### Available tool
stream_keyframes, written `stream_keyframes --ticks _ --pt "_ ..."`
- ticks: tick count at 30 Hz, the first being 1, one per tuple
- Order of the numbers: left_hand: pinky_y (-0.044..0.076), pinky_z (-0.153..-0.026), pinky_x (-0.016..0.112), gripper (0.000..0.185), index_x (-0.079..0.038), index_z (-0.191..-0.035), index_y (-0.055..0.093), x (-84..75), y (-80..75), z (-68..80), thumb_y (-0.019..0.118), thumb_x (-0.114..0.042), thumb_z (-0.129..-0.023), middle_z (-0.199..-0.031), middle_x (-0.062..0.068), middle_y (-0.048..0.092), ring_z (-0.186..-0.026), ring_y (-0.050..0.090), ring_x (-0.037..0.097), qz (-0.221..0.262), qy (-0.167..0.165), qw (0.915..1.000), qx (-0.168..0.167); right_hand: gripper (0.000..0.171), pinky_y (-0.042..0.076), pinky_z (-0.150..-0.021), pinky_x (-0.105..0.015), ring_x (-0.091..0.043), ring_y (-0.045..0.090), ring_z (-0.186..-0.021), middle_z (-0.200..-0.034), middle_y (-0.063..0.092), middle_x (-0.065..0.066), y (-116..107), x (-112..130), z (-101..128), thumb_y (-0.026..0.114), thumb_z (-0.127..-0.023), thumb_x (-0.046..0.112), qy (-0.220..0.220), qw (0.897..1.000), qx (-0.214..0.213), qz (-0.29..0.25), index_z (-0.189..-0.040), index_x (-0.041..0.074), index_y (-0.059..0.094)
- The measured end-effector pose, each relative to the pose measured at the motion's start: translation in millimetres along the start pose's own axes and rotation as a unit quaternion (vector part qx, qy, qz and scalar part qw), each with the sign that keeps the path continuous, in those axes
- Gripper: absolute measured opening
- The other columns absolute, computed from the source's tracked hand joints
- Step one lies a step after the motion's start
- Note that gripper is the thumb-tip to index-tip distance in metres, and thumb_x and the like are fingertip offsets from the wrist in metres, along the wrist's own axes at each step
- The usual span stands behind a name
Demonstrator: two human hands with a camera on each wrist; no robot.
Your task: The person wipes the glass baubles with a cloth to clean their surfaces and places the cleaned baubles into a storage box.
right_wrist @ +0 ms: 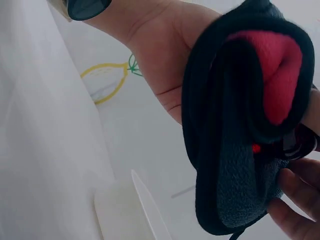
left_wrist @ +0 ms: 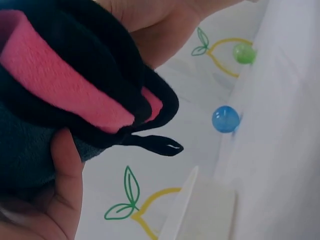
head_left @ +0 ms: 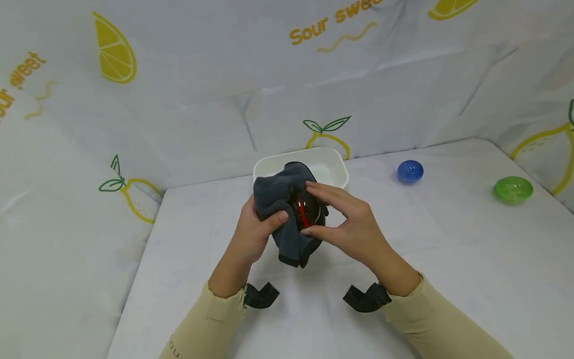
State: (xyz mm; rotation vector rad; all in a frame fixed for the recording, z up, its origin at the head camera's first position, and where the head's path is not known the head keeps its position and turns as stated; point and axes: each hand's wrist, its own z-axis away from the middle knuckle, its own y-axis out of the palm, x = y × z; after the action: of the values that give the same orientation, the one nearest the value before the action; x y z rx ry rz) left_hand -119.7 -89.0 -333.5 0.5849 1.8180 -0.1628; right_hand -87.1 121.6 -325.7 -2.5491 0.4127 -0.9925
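My left hand (head_left: 252, 232) grips a dark grey-blue cloth (head_left: 271, 192) with black edging, bunched around a shiny dark ball (head_left: 310, 213) that shows a red streak. Thumb and fingers of my right hand (head_left: 354, 222) pinch the ball from the right side. Both hands hold the bundle up in front of a white tub. In the left wrist view the cloth's pink underside (left_wrist: 65, 82) shows in its folds, and a small black loop (left_wrist: 157, 145) sticks out. The right wrist view shows the folded cloth (right_wrist: 235, 170), with only a bit of the ball visible.
Behind the bundle, the white tub (head_left: 332, 174) stands near the table's back edge; its inside is partly hidden. A clear blue ball (head_left: 410, 171) lies to its right, and a green, round translucent object (head_left: 513, 189) lies farther right. Lemon-print sheeting (head_left: 202, 99) hangs behind the table.
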Motion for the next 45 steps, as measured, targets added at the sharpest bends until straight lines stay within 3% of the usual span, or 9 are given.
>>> stream_keyframes --ticks 8,11,14,18,22,29,34,41,45 --pt "0.054 -0.091 0.030 0.098 -0.003 -0.139 0.041 -1.4 3.6 -0.7 0.084 -0.055 -0.069 -0.127 0.010 0.055 -0.114 0.057 0.021 -0.017 -0.016 0.9996 -0.017 0.071 0.047 -0.098 -0.016 -0.025 0.065 -0.112 -0.122 0.069 -0.012 2.4 3.4 1.3 0.092 -0.064 0.009 -0.026 0.998 -0.031 0.045 -0.129 0.004 0.064" --pt "0.054 -0.093 0.034 0.093 -0.008 -0.139 0.043 -0.3 5.1 -1.4 0.084 -0.055 -0.070 -0.129 0.011 0.055 -0.116 0.057 0.024 -0.047 -0.023 0.9985 -0.018 0.069 0.046 -0.097 -0.014 -0.026 0.063 -0.111 -0.120 0.067 -0.013 3.3 2.3 1.6 0.091 -0.065 0.005 -0.037 0.996 -0.031 0.071 -0.128 0.002 0.064" --pt "0.053 -0.095 0.038 0.087 -0.012 -0.138 0.045 0.9 6.1 -1.2 0.083 -0.054 -0.071 -0.130 0.010 0.056 -0.118 0.057 0.026 -0.089 -0.023 0.9954 -0.027 0.068 0.051 -0.094 -0.021 -0.027 0.061 -0.110 -0.119 0.066 -0.014 4.8 0.9 1.5 0.090 -0.065 0.002 -0.046 0.994 -0.024 0.101 -0.128 0.001 0.064" --pt "0.053 -0.095 0.040 0.076 -0.017 -0.138 0.047 1.8 6.2 0.5 0.084 -0.041 -0.076 -0.131 0.005 0.058 -0.118 0.058 0.023 -0.154 -0.016 0.9872 -0.039 0.063 0.054 -0.090 -0.038 -0.028 0.058 -0.112 -0.121 0.063 -0.014 6.7 0.6 0.8 0.085 -0.069 0.000 -0.063 0.988 -0.010 0.141 -0.128 0.001 0.064" --pt "0.052 -0.095 0.041 0.070 -0.020 -0.140 0.047 1.6 5.7 1.5 0.083 -0.020 -0.080 -0.132 0.002 0.059 -0.119 0.057 0.019 -0.204 0.003 0.9780 -0.044 0.060 0.053 -0.089 -0.042 -0.030 0.056 -0.112 -0.120 0.061 -0.015 8.1 -0.4 0.5 0.082 -0.069 -0.001 -0.072 0.986 -0.001 0.152 -0.127 -0.001 0.064" --pt "0.053 -0.096 0.039 0.059 -0.011 -0.136 0.053 -0.9 5.6 0.8 0.077 -0.003 -0.083 -0.128 0.008 0.061 -0.118 0.059 0.020 -0.211 0.048 0.9751 -0.050 0.063 0.050 -0.084 -0.031 -0.025 0.055 -0.106 -0.116 0.060 -0.012 7.0 -0.4 0.4 0.086 -0.067 0.000 -0.047 0.993 -0.004 0.104 -0.126 0.000 0.065" --pt "0.055 -0.092 0.036 0.048 -0.003 -0.130 0.055 -3.2 5.5 -0.2 0.072 0.000 -0.086 -0.124 0.013 0.062 -0.113 0.060 0.021 -0.198 0.059 0.9756 -0.073 0.067 0.050 -0.090 -0.024 -0.024 0.058 -0.109 -0.118 0.062 -0.010 7.0 -1.5 1.7 0.089 -0.066 0.002 -0.021 0.997 -0.012 0.069 -0.128 0.003 0.064" --pt "0.055 -0.089 0.033 0.041 0.001 -0.126 0.055 -6.0 4.4 -0.7 0.069 0.002 -0.087 -0.119 0.017 0.061 -0.109 0.060 0.021 -0.184 0.060 0.9758 -0.102 0.069 0.052 -0.091 -0.029 -0.020 0.062 -0.108 -0.121 0.067 -0.008 7.5 -3.4 3.1 0.092 -0.064 0.007 0.025 0.999 -0.034 0.003 -0.127 0.007 0.063" --pt "0.054 -0.092 0.037 0.046 -0.001 -0.128 0.055 -5.3 3.4 -0.1 0.071 0.002 -0.085 -0.121 0.015 0.061 -0.111 0.059 0.021 -0.189 0.068 0.9740 -0.105 0.061 0.054 -0.089 -0.026 -0.016 0.066 -0.100 -0.113 0.070 -0.006 7.0 -4.4 2.5 0.090 -0.068 0.006 0.079 0.995 -0.037 -0.055 -0.123 0.007 0.065"
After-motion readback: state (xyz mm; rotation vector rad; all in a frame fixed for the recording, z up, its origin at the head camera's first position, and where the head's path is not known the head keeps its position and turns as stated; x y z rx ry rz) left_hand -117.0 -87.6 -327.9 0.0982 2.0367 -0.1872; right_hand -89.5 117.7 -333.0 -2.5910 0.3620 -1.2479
